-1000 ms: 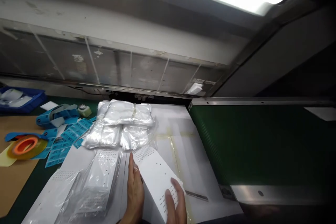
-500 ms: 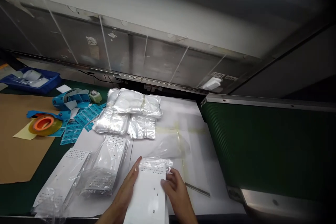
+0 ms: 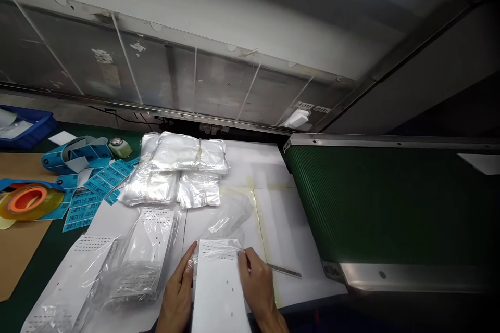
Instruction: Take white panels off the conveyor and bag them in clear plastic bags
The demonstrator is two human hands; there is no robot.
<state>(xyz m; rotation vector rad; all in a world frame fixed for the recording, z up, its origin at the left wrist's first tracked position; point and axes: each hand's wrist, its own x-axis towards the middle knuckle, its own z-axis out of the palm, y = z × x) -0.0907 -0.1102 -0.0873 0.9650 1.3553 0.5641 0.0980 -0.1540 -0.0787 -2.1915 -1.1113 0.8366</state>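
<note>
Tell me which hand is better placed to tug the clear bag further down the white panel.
Right. The right hand pinches the bag at the white panel corner; the left hand steadies the other edge.

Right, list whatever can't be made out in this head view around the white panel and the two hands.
- White panel: its near end is cut off by the bottom edge.
- Left hand and right hand: wrists cut off by the bottom edge; palms hidden, only the backs show.
- Clear bag: how far it covers the panel is lost in glare.
- Blue labels: print too small to read.
- Blue bin: cut off by the left edge.
</note>
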